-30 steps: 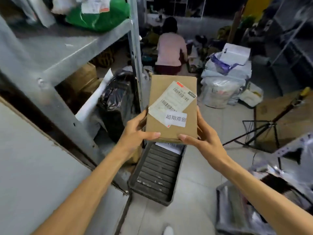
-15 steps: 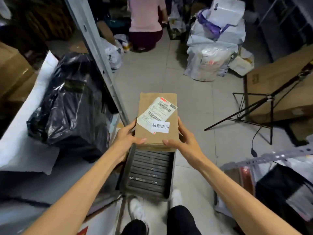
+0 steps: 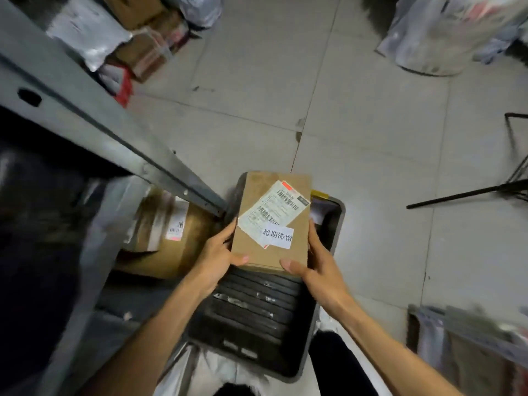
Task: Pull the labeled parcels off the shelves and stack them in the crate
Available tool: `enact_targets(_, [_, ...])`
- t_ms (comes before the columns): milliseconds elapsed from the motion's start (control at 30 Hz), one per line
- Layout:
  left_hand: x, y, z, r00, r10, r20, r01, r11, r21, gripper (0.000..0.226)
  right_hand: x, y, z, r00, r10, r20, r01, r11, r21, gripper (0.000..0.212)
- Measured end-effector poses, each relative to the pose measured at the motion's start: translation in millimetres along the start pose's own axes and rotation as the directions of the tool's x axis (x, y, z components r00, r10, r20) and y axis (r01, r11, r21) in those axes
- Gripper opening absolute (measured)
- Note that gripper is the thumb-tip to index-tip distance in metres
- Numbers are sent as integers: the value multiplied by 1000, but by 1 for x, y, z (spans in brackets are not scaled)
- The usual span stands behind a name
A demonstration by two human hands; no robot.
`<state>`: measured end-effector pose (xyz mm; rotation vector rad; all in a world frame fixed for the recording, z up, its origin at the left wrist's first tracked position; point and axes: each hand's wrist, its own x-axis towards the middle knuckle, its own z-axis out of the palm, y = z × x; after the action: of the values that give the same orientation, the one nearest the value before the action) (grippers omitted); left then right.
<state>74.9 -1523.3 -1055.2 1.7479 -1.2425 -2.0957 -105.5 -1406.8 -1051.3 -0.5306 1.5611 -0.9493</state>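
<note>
A flat, rectangular parcel (image 3: 265,252) of plain brown cardboard is held between both hands above the far end of the crate (image 3: 257,307); whether it touches the crate I cannot tell. The left hand (image 3: 217,255) grips its left edge, with the thumb lying over the near corner of the top face. The right hand (image 3: 317,267) grips the right edge the same way, thumb on top and fingers curled along the side. A white shipping label (image 3: 274,211) with barcodes is stuck askew on the top face, and a smaller white sticker (image 3: 277,237) with printed characters overlaps its lower corner.

The crate is dark, hard plastic with rounded corners and a ribbed, scuffed floor, and it stands on pale, matt floor tiles (image 3: 357,138). A grey metal shelf upright (image 3: 114,132) runs diagonally down to the crate's far left corner. Behind the upright, on the low shelf, sits a bigger taped cardboard box (image 3: 183,247). Thin black tripod legs (image 3: 471,192) lie at right, and a glossy plastic sack (image 3: 443,32) at top right
</note>
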Motion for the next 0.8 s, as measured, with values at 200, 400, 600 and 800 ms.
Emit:
enact_targets(200, [94, -78, -3, 996, -92, 7, 91, 994, 55, 87, 98, 104, 18, 989, 142, -36, -140, 989, 49, 96])
enact_targets(400, [183, -111, -3, 988, -152, -9, 153, 986, 73, 85, 174, 164, 26, 979, 188, -84, -181, 980, 84, 86])
enact_targets(600, [236, -139, -6, 981, -6, -194, 26, 995, 98, 85, 242, 199, 40, 980, 199, -27, -200, 978, -49, 93])
enact_targets(800, [249, -143, -13, 951, 132, -278, 22, 872, 488, 68, 272, 234, 65, 971, 237, -41, -240, 959, -153, 101])
